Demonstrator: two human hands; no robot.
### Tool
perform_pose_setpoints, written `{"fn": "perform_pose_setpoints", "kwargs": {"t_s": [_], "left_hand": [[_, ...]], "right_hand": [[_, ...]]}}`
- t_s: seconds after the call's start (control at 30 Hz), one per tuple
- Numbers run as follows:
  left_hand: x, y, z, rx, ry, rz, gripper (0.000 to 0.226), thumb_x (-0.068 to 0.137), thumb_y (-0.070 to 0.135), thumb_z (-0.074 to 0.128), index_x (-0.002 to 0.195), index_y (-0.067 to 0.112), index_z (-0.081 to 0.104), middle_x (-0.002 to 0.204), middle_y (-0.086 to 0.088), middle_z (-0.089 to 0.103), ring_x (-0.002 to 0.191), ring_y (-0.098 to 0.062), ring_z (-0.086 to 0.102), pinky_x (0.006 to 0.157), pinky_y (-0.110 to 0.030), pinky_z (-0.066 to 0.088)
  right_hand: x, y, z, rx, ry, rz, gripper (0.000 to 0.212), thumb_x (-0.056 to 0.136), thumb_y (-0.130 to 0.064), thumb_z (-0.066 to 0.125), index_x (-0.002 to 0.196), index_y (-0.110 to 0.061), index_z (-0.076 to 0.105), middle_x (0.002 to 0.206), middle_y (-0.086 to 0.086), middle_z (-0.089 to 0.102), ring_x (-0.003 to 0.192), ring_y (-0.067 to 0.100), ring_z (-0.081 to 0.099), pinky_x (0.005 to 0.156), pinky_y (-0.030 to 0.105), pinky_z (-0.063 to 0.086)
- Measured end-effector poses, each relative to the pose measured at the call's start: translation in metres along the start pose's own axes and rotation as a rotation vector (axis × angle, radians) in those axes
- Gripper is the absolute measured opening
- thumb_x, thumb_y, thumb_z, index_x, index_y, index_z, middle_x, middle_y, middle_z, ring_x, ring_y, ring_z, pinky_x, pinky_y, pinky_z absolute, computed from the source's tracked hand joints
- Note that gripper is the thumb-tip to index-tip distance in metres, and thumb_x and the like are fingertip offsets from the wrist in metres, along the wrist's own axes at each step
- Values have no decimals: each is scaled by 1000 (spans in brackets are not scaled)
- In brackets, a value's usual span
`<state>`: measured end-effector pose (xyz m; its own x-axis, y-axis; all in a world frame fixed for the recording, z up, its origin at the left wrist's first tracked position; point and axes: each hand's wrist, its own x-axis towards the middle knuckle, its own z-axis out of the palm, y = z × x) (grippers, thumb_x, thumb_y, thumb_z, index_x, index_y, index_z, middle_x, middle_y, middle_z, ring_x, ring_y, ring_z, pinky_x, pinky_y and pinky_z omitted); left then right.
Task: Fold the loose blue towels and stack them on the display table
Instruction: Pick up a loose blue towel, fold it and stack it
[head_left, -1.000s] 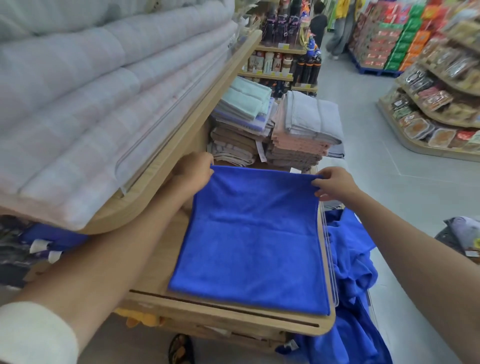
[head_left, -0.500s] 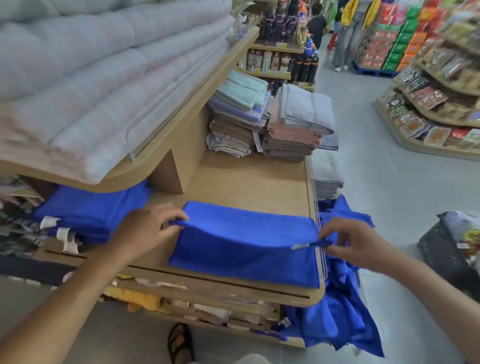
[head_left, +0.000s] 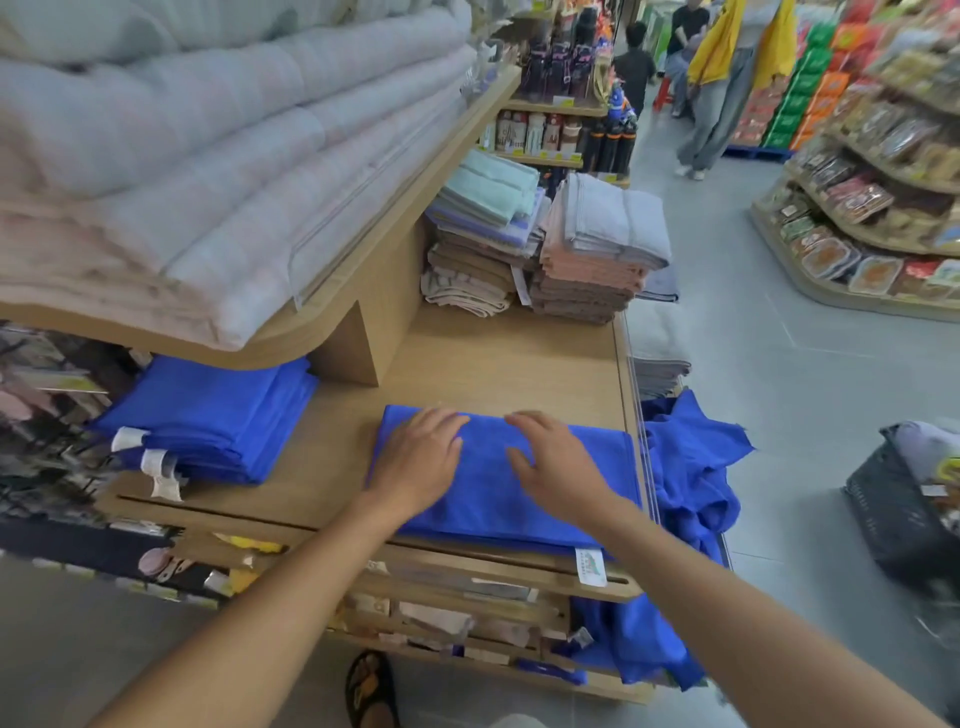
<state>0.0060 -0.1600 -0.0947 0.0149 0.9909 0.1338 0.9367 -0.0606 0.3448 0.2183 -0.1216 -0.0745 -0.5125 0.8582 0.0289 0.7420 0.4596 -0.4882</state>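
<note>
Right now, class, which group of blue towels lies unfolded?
The crumpled blue heap hanging beside the display table, at its right edge. The blue towel on the tabletop lies folded flat, and the blue stack at left is neatly folded.

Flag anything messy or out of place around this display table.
Loose blue towels hang crumpled beside the table at its right edge, unfolded, unlike the neat blue stack at left. Nothing else stands out.

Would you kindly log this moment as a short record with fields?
left hand: flat on folded towel, fingers straight
right hand: flat on same towel, fingers spread
stack: folded blue towels, left of it on table
loose towels: draped off table's right edge
tag: white, at towel's near right corner
</note>
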Motion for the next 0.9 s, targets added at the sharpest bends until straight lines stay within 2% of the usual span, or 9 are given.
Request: {"fn": "perform_pose_setpoints", "kwargs": {"t_s": [0.03, 0.1, 0.17, 0.3, 0.43, 0.63, 0.77, 0.9], "left_hand": [[3, 4, 11, 53, -50, -37, 48, 106, 30, 40, 152, 15, 43, 159, -2, 40, 151, -21, 28, 123, -40, 23], [-2, 2, 29, 167, -143, -95, 58, 108, 42, 27, 161, 19, 21, 169, 4, 17, 157, -16, 7, 127, -43, 8], [-15, -6, 40, 233, -150, -154, 62, 106, 48, 20, 163, 22, 11, 170, 7, 9, 157, -14, 0, 127, -44, 1], [-20, -18, 41, 256, -128, -222, 63, 106, 49, 19, 163, 25, 7, 170, 9, 3, 157, -13, -4, 126, -46, -3], [-13, -22, 37, 283, -130, -234, 60, 107, 44, 15, 163, 26, 3, 170, 11, -1, 156, -12, -7, 126, -46, -4], [-14, -35, 36, 243, -111, -212, 64, 104, 51, 17, 163, 30, 7, 170, 11, 4, 157, -11, -3, 127, -46, -2], [-20, -49, 35, 231, -90, -172, 72, 96, 64, 6, 162, 34, 6, 170, 12, 3, 156, -8, -5, 127, -43, -4], [-20, -55, 39, 244, -68, -189, 76, 95, 67, 4, 163, 31, 5, 170, 11, 4, 156, -9, -4, 127, -42, -2]], "right_hand": [[10, -8, 13, -52, 13, 32, 52, 104, -30, 49, 153, -14, 42, 158, 2, 41, 146, 20, 36, 118, 37, 33], [20, -17, 36, -113, 14, 115, 59, 106, -33, 42, 160, -11, 28, 167, 5, 27, 155, 23, 21, 125, 40, 20], [19, -20, 56, -154, 0, 110, 61, 108, -36, 34, 162, -13, 20, 170, 3, 18, 158, 23, 12, 127, 44, 12], [21, -27, 78, -247, -26, -52, 58, 109, -38, 28, 163, -19, 21, 170, -2, 21, 158, 20, 10, 127, 45, 6], [41, -35, 81, -239, -50, -75, 59, 108, -41, 25, 163, -20, 21, 171, -3, 19, 158, 20, 9, 128, 43, 4], [36, -9, 71, -338, -63, -6, 77, 100, -66, 14, 164, -23, 15, 172, -4, 13, 159, 15, 6, 128, 41, 1], [14, 39, 48, -381, -29, 121, 90, 92, -76, 1, 165, -24, 8, 172, -6, 4, 158, 11, -3, 128, 40, -6], [-11, 72, 33, -371, 16, 231, 92, 92, -79, 0, 165, -21, 2, 172, -5, -1, 158, 11, -6, 129, 41, 1]]}}
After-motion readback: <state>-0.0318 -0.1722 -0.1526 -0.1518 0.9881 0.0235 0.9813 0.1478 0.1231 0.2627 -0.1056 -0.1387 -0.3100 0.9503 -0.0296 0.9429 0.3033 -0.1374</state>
